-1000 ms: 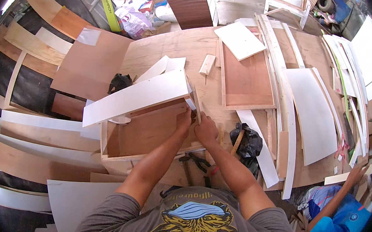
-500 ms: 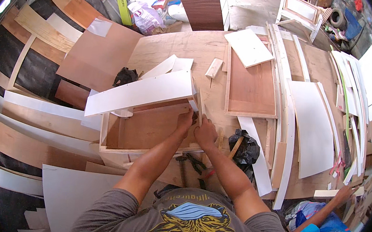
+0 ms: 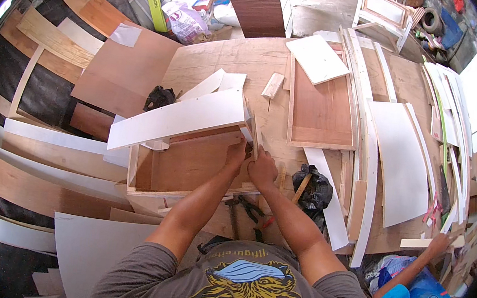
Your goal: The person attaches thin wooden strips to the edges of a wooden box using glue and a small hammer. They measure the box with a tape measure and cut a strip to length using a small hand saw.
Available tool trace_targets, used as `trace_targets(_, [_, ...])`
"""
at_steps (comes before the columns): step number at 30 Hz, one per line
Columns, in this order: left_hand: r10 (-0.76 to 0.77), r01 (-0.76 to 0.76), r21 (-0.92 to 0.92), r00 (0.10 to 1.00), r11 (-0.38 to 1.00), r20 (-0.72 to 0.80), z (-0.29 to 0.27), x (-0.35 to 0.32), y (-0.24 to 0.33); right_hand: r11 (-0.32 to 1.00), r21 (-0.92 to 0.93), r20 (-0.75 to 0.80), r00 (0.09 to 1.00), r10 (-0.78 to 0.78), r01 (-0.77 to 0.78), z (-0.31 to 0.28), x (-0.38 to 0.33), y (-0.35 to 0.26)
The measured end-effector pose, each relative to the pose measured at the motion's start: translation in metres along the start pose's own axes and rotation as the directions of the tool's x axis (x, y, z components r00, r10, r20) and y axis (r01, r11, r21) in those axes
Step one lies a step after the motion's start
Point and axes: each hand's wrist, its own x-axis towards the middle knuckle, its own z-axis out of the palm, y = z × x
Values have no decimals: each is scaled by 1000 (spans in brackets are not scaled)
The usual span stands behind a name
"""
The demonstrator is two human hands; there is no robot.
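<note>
An open wooden drawer-like box lies in front of me with its brown bottom showing. A long white panel leans along its far side. My left hand reaches inside the box at its right end, fingers curled and partly hidden. Against the outer side of that end, my right hand closes on the upright end board, close beside the left. Anything small between the hands is too hidden to make out. A hammer and pliers lie near the box's front edge.
A second shallow wooden tray carries a loose white board. White strips and panels cover the table's right side. A black plastic bag sits right of my hands. At lower right, a co-worker's hand holds a pale strip.
My hands stay at the box's right end, nearly unmoved. The co-worker's hand and pale strip have shifted slightly left, and the whole picture has moved a little.
</note>
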Motion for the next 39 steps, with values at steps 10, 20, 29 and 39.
trace_targets(10, [48, -46, 49, 999, 998, -24, 3, -10, 6, 948, 126, -171, 948, -269, 292, -11, 30, 5])
trace_targets(20, [114, -111, 189, 993, 976, -4, 5, -4, -1, 948, -22, -63, 945, -320, 319, -20, 62, -6])
trace_targets(29, [83, -82, 23, 996, 996, -36, 4, 4, -17, 951, -48, -20, 951, -308, 307, -26, 63, -14])
trace_targets(39, [180, -180, -12, 983, 984, 27, 3, 11, -26, 926, -31, -106, 920, -378, 377, -10, 68, 0])
